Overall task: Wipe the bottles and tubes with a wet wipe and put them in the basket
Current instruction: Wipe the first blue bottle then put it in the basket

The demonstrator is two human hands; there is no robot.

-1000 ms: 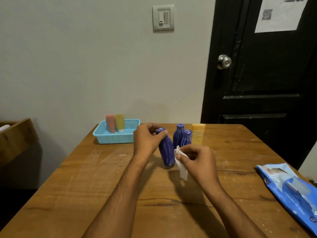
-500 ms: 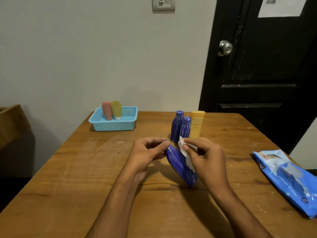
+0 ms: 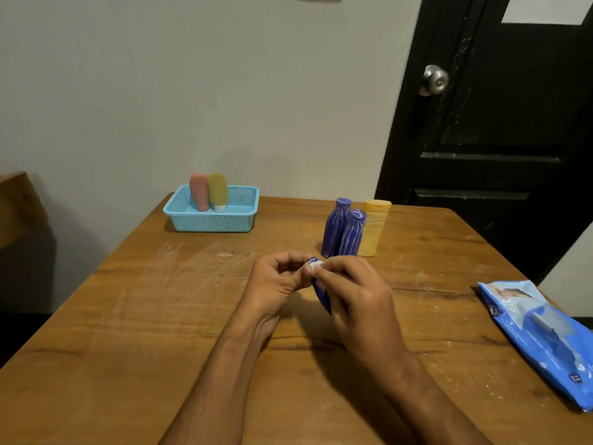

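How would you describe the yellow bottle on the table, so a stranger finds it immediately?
On the wooden table, look toward the far edge near the black door. Three upright bottles cluster there, two of them blue bottles. The yellow bottle is rightmost, the only plain yellow one.

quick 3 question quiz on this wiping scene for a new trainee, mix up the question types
1. True or false: the blue basket already holds two tubes.
2. Multiple choice: the white wet wipe is pressed on the held blue bottle by (A) the left hand, (B) the right hand, (C) neither hand.
3. Fill in: besides the held one, ___ blue bottles stand on the table next to the yellow bottle.

Key
1. True: a pink tube and a yellow-green tube stand in it.
2. B
3. Two: and.
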